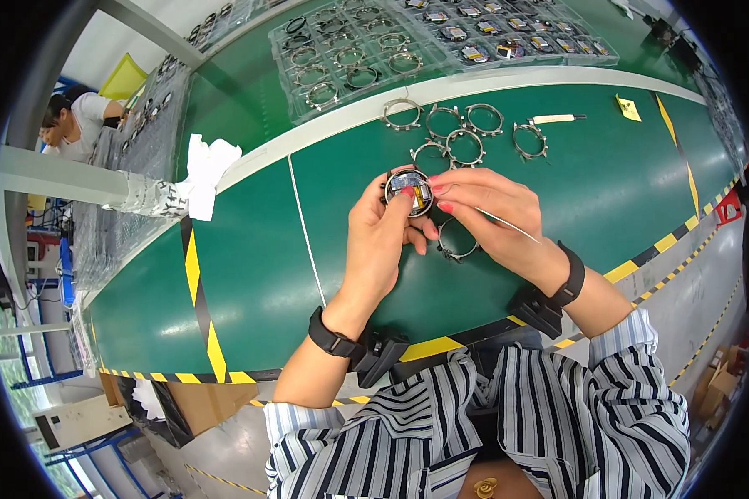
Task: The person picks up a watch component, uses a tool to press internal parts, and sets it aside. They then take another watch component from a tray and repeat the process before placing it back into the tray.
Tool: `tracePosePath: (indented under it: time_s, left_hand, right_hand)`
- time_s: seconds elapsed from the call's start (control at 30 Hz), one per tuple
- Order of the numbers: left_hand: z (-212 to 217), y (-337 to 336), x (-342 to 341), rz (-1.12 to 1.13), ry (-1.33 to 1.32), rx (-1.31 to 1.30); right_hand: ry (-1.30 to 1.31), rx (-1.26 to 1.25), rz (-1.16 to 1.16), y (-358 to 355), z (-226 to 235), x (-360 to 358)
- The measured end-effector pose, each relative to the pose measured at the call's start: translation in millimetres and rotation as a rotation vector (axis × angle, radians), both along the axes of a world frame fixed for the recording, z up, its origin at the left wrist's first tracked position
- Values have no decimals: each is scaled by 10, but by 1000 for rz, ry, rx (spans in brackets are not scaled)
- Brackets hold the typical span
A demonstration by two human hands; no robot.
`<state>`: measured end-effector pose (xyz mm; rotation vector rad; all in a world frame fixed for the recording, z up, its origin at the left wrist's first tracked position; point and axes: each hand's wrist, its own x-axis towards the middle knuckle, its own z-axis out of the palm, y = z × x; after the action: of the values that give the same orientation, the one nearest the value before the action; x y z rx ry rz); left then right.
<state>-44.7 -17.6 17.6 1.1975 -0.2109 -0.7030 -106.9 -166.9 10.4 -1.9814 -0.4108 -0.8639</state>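
Observation:
My left hand (380,226) grips a round watch case (409,193) by its rim, the thumb lying over the open face. Inside the case, dark electronics and a yellow patch show. At the case's right edge, the fingertips of my right hand (498,214) are pinched together. A thin, pale, stick-like tool (512,226) is held in that hand and sticks out toward the wrist; its tip is hidden by the fingers. Just below the hands, a bare metal watch ring (457,241) lies on the green table (250,274).
Several metal watch rings (465,147) lie beyond my hands. A white-handled tool (558,119) and a yellow slip (628,107) are farther right. Clear trays (349,56) of rings and watch parts stand behind a pale rail (508,80). At far left, another person (83,121) sits.

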Motion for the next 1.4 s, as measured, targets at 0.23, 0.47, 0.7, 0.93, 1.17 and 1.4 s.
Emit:
tracePosePath:
  time_s: [0.23,0.47,0.7,0.93,1.17,1.4]
  left_hand:
    - [-20,-1,-15,1,-39,35]
    - [-35,-9,-14,-5,20,26]
    - [-66,30,58,-14,117,-76]
    - [4,18,127,158,204,-112]
    - [-79,46,175,105,88,-81]
    - [-9,-7,74,127,135,-110]
  right_hand:
    - [-15,-12,-9,-2,-9,11]
    - [-7,-23,9,-10,-30,7]
    - [-14,-5,-14,-16,19,-5]
    - [-28,42,-73,-49,46,-23]
    - [-27,44,-80,-42,65,-34]
    - [-29,-10,-32,-4,32,-16]
